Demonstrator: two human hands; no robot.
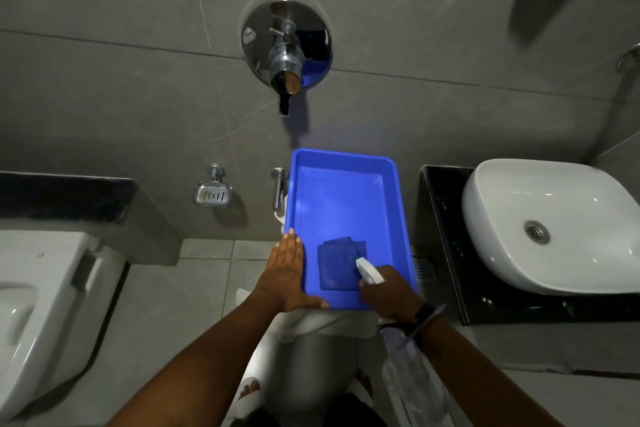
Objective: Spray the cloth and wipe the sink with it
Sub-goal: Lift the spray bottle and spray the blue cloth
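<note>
- Blue plastic tray (346,163), rectangular with rounded corners and a smooth glossy rim, sits on something white and soft-looking; what supports it is hidden.
- Folded dark blue cloth (337,265), roughly square and matte, lies flat in the tray's near half.
- Left hand (287,274) lies open and flat, fingers together along the tray's left rim, thumb against the near edge.
- Right hand (388,291) is closed around a white spray bottle (369,272); the nozzle tip, with a touch of green, points at the cloth's right edge, just above it. Dark band on the wrist.
- White ceramic sink (519,218), a rounded-square bowl with a metal drain, stands on a black polished stone counter (440,218) to the right of the tray, apart from it.
- Chrome round wall fitting with spout (285,45) on grey matte tile above the tray.
- Small metal soap dish (212,196) on the wall, left of the tray.
- White toilet (45,305) at far left.
</note>
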